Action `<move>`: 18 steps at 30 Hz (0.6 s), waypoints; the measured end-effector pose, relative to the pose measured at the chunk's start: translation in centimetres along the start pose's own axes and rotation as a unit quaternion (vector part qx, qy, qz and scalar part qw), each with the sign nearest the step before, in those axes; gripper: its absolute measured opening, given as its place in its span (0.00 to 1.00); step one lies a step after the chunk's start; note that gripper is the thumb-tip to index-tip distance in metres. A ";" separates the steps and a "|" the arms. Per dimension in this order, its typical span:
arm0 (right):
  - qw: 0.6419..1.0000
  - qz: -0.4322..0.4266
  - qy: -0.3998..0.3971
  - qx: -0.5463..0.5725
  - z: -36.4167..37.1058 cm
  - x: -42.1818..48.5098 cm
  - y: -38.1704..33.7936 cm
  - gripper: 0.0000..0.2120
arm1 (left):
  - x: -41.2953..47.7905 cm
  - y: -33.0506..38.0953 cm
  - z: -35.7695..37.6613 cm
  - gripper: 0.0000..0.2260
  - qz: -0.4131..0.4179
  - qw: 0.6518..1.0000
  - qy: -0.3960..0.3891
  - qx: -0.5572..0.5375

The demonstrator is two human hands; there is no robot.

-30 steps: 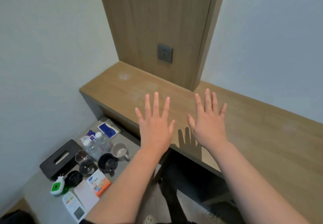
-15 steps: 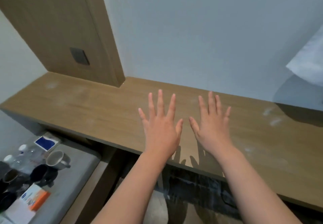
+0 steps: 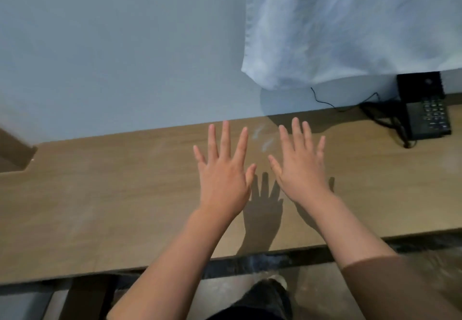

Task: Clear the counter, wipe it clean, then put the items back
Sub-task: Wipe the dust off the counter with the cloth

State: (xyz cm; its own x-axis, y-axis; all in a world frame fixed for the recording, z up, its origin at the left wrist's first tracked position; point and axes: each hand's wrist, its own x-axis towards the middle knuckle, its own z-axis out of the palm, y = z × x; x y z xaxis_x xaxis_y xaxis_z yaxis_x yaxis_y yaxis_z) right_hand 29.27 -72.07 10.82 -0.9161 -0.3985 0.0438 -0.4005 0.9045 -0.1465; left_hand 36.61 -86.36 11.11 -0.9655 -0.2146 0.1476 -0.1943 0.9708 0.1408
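currently the left hand (image 3: 222,177) and right hand (image 3: 300,167) are held palm down, side by side, over the middle of the desk (image 3: 100,207). each grip is apart: fingers straight and spread, nothing held. the offset shadows suggest the palms hover rather than press, though contact cannot be told for certain.

the desk runs from 9 o'clock to 3 o'clock along a pale wall (image 3: 112,45). pale smudges (image 3: 262,137) lie on it at 12 o'clock, between the two sets of fingertips, and fainter haze shows toward 9 o'clock. a black telephone (image 3: 428,112) stands at 2 o'clock with its cable (image 3: 325,99) trailing along the back edge. white fabric (image 3: 350,25) hangs at 1 o'clock, above the desk. no wiping cloth is in view.

judgement: the wipe is the step in hand and is not yet done.

procedure:
1. take a cloth before touching the surface; bare palms would only spread the residue.
2. work from the back edge at 12 o'clock toward 6 o'clock in overlapping passes.
3. treat the smudges first, with firm flat pressure.
4. at 2 o'clock, lift the telephone or wipe round it; do not snag the cable.
5. keep the fabric off the damp surface.
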 end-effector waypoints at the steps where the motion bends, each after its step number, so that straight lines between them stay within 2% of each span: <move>1: 1.000 0.015 -0.004 -0.005 0.0 0.6 2.2 0.33 | 1.4 1.9 0.8 0.30 0.014 1.000 -0.004 -0.004; 5: 0.997 0.079 -0.017 -0.014 -0.3 2.0 11.1 0.32 | 6.9 10.3 2.5 0.31 0.080 0.996 -0.025 -0.013; 9: 0.991 0.126 -0.043 -0.012 -1.3 2.0 18.4 0.31 | 10.2 18.6 3.5 0.31 0.094 0.994 -0.056 -0.008; 18: 0.991 0.129 -0.004 -0.025 -3.6 1.8 35.2 0.31 | 12.3 34.3 7.4 0.32 0.095 0.994 -0.058 -0.004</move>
State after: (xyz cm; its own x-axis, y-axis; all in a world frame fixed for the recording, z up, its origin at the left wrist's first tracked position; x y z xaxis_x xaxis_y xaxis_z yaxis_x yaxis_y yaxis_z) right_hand 13.48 -40.43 9.27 -0.9881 -0.1535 0.0040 -0.1531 0.9829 -0.1025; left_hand 16.81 -54.89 10.54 -0.9982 -0.0141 0.0586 -0.0064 0.9916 0.1288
